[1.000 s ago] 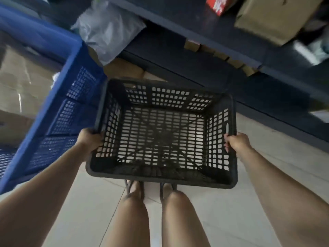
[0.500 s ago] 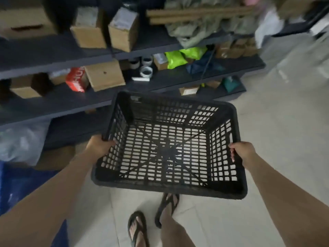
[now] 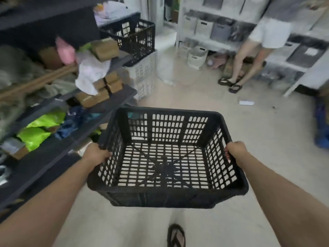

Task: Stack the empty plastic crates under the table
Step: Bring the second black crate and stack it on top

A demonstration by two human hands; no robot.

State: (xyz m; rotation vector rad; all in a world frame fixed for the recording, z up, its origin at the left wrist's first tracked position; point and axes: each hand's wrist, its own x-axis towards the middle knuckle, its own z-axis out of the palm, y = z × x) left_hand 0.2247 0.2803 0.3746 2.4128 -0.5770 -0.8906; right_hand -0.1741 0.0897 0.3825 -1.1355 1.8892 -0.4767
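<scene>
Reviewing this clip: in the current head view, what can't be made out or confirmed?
- Table for stacking: not identifiable anywhere in the head view.
- Fingers of the left hand and right hand: curled over the rim of the black crate, so the grip is partly hidden.
- Second black crate on the white crate: contents blurred.
- Other person: cut off by the top edge.
- Shelf items: motion-blurred.

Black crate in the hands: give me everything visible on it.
The black crate looks like moulded plastic: rectangular, open-topped, with slotted lattice walls and a lattice floor crossed by diagonal ribs meeting at the centre. It is empty; pale floor shows through the slots. It is held off the ground, roughly level, its open top facing up. The left hand grips the left rim and the right hand the right rim. Nothing else touches it.
</scene>
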